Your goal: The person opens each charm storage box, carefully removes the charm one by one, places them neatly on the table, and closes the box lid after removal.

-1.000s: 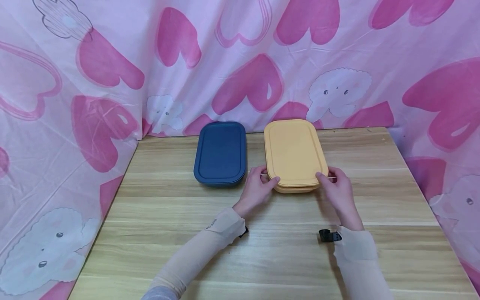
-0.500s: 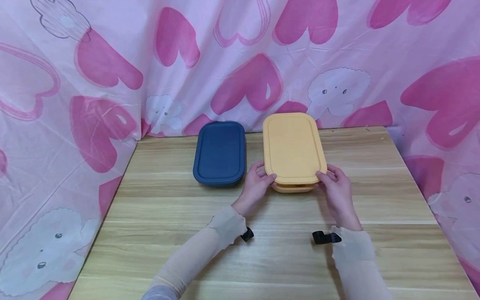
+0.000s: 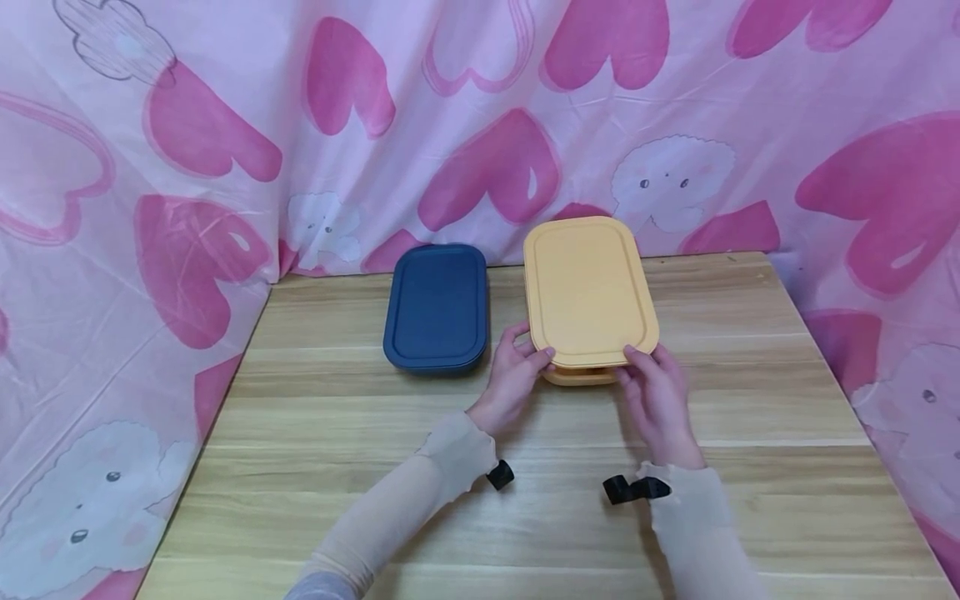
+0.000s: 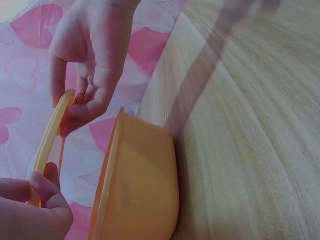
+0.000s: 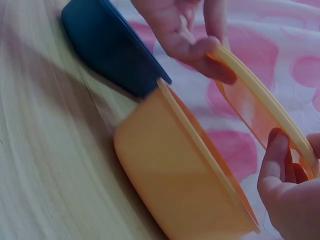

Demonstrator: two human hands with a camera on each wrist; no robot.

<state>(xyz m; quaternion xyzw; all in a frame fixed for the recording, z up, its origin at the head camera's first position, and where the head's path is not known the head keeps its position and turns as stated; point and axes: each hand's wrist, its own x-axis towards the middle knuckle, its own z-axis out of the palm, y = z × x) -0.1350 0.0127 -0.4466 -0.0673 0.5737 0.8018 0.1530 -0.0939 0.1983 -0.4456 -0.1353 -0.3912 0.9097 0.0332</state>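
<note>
A yellow lid (image 3: 588,287) is pinched at its near corners by both hands. My left hand (image 3: 513,375) has its thumb on top and fingers beneath at the near left corner. At the near right corner my right hand (image 3: 660,396) grips it the same way. Below the lid stands a yellow food container (image 5: 175,165), mostly hidden in the head view. Both wrist views show a gap between the lid (image 4: 50,135) and the container's rim (image 4: 107,175). The lid is fully off the rim there.
A dark blue lidded container (image 3: 437,308) stands left of the yellow one on the wooden table (image 3: 337,500). A pink curtain (image 3: 487,100) with hearts hangs behind the table's far edge and along its sides.
The yellow lid has risen off its container, its far edge moving up and away in the head view. Both hands lifted with it; the right hand shifted slightly left. The blue container stayed put.
</note>
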